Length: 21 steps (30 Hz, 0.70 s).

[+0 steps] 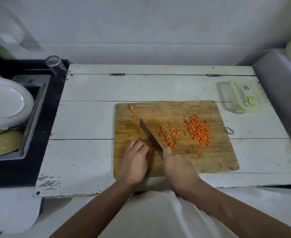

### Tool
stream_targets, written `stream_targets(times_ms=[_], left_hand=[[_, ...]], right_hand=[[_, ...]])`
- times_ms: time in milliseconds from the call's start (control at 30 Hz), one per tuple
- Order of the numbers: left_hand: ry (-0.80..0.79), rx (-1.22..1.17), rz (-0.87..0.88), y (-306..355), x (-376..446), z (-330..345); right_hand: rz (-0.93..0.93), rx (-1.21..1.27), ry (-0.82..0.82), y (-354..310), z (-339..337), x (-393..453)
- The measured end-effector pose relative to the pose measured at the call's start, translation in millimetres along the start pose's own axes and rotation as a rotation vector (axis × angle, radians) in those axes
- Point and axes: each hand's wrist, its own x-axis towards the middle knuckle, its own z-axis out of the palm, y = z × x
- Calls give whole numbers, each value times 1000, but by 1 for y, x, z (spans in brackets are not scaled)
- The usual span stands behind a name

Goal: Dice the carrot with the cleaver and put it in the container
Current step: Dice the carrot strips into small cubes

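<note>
At the near edge of the worktop (89, 117) both hands work over the near-left part of the wooden cutting board (209, 160). The right hand (177, 166) is curled round the handle of the cleaver (150, 134), thumb up near the heel of the blade, which runs away toward the far left with its edge down on the board. The left hand (136, 158) lies just left of the blade, fingers bent down over the last bit of carrot (152, 147); only a sliver of orange shows between the fingertips and the steel, so how it is pinched I cannot tell.

To finish this cut well, I judge the fingertips should stay tucked back with the knuckles guiding the flat of the blade, and the strokes kept short, since so little is left to hold.

Further out, right of the blade, lies a small scatter of dice (169, 137), and beyond it toward the board's right side the main heap of diced carrot (197, 130). The trimmed carrot top (132, 107) sits at the board's far-left corner.

Near the far-right corner of the worktop stands the clear container (227, 98), with its green-rimmed lid (246, 94) leaning on or beside it. The lid bears a small oval mark and a green label, both too small to read.
</note>
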Motion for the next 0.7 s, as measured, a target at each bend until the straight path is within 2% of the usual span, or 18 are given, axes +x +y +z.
stream_targets(times_ms=[167, 367, 467, 700], left_hand=[[-64, 57, 7, -7, -4, 0], [-13, 32, 82, -3, -3, -6], [-8, 19, 40, 0, -4, -3], [-27, 3, -20, 1, 0, -2]], right_hand=[[21, 55, 55, -10, -8, 37], [157, 151, 145, 47, -2, 28], [117, 222, 168, 58, -8, 16], [-11, 84, 29, 25, 6, -10]])
